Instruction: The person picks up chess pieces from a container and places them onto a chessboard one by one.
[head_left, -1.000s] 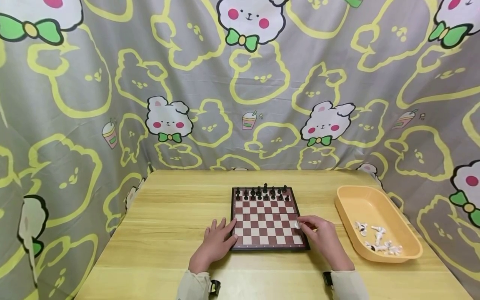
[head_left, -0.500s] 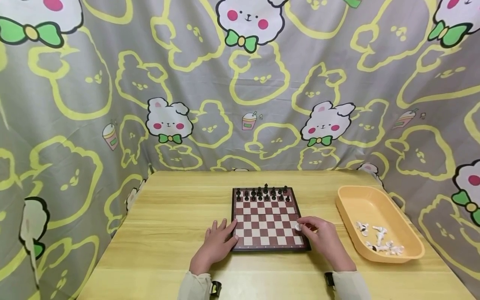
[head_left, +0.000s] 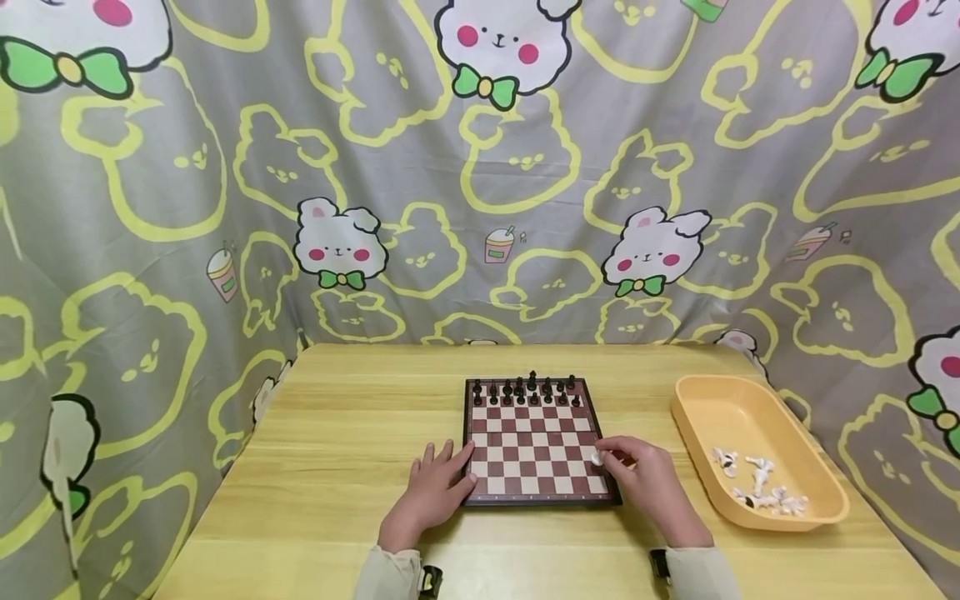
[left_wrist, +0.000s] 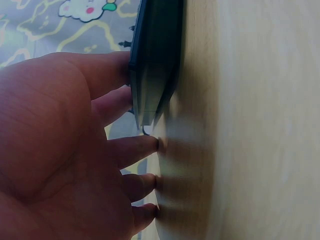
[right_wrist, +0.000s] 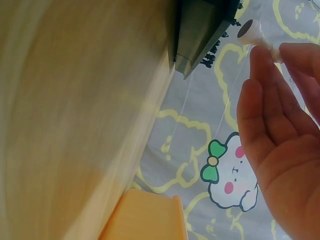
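Note:
A red-and-white checkered chessboard (head_left: 536, 454) lies on the table, with black chess pieces (head_left: 520, 396) standing in two rows along its far side. My left hand (head_left: 429, 497) lies at the board's left edge, fingers spread; in the left wrist view its thumb and index finger touch the board's rim (left_wrist: 157, 65), while the other fingertips reach the tabletop. At the right edge, my right hand (head_left: 651, 479) pinches a white chess piece (right_wrist: 256, 34) between thumb and fingertips. The piece's round, dark-bottomed base shows, held above the board's surface. Which kind of piece it is cannot be told.
An orange-yellow plastic tray (head_left: 738, 400) stands to the right of the board. Several white chess pieces (head_left: 761, 475) lie loose inside it. The wooden table (head_left: 322, 450) extends left of the board, and a cartoon-print curtain (head_left: 420, 158) hangs behind and on both sides.

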